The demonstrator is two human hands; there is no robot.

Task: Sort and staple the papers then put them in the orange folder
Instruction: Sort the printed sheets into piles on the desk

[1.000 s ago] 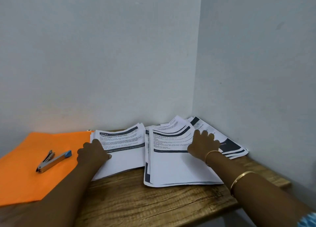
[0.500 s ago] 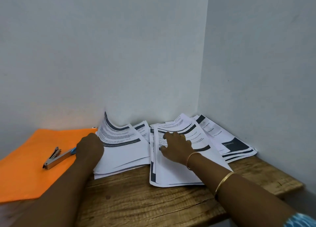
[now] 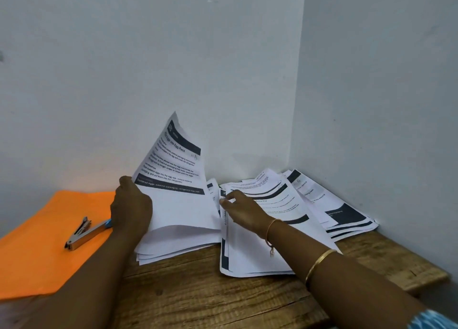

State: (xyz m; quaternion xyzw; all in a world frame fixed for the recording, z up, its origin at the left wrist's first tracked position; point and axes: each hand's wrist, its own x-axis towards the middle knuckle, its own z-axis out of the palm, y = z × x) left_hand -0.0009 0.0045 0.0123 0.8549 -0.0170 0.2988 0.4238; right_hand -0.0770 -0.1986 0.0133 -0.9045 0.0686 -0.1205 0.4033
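One sheet (image 3: pixel 173 170) rises at centre, left hand (image 3: pixel 131 209) gripping its left edge. Right hand (image 3: pixel 244 213) rests flat-fingered at the papers' (image 3: pixel 280 197) left edge.

Three piles of paper across the table (image 3: pixel 198 299), with the folder (image 3: pixel 37 254) on my left.

The stapler (image 3: pixel 85 234) lies on the folder, near its right edge. Just right of it is the left pile (image 3: pixel 178 239), where my left hand (image 3: pixel 131 209) grips the left edge of the top sheet (image 3: pixel 173 165), which is raised toward the wall behind. My right hand (image 3: pixel 244 211) rests on the middle pile (image 3: pixel 250 256), fingertips at its left edge. The right pile (image 3: pixel 347 217) is fanned into the corner, partly under the middle one.
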